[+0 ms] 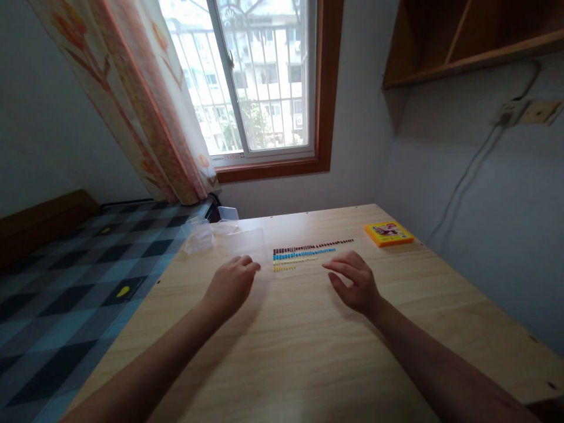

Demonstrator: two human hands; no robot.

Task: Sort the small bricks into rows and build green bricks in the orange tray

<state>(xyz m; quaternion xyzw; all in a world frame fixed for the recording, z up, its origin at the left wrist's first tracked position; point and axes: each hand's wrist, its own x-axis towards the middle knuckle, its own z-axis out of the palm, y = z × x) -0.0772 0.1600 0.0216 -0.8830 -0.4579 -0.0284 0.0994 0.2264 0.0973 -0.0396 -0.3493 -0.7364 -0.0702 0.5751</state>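
Observation:
Rows of tiny pieces lie on the light wooden table: a dark brown row (304, 247) farthest away, a blue row (304, 254) below it, then a pale yellowish row (294, 262) and a short yellow row (284, 269) nearest me. To the left of the rows is my left hand (232, 286), its fingers curled together; whatever they may hold is hidden. My right hand (356, 283) hovers at the right ends of the lower rows, index finger stretched toward them and thumb apart. Nothing shows between its fingers.
Clear plastic containers (198, 235) stand at the table's far left, beside a translucent sheet (247, 242). An orange-yellow box (388, 233) lies at the far right. A checkered bed (88, 282) borders the table's left edge. Beyond are a window and a wall shelf (480, 64).

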